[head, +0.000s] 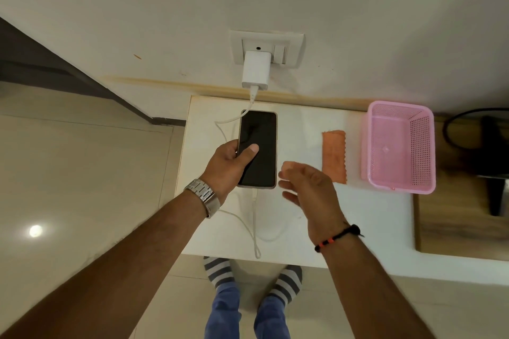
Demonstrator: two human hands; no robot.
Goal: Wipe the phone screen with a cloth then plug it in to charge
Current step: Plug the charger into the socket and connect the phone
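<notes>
- Nearest to me, the right hand [305,187] hung just right of the phone with its fingers relaxed and spread, holding nothing.
- The left hand [228,168] gripped the phone [260,146] by its lower left edge, thumb flat on the dark glass and the other fingers hidden under the case, so I could not tell how far they wrapped round.
- The phone sat over the white table [300,217], screen up and long axis pointing at the wall; whether it rested on the top or was lifted a little I could not say.
- The white cable [254,226] ran from below the phone's near end; it looked plugged in there, though the joint was too small to be sure.
- I judged the phone stiff, fairly light and slick on the glass face, breakable if dropped, so it wanted holding by the cased side edges, not the screen.
- The orange cloth [334,157] lay flat to the right, apart from both hands; soft and limp, I reckoned, best pinched at a corner or bunched.
- Beyond it stood the pink basket [424,129].
- Farthest, the white charger [255,70] sat in the wall socket [292,47], with the cable hanging down from it.
</notes>
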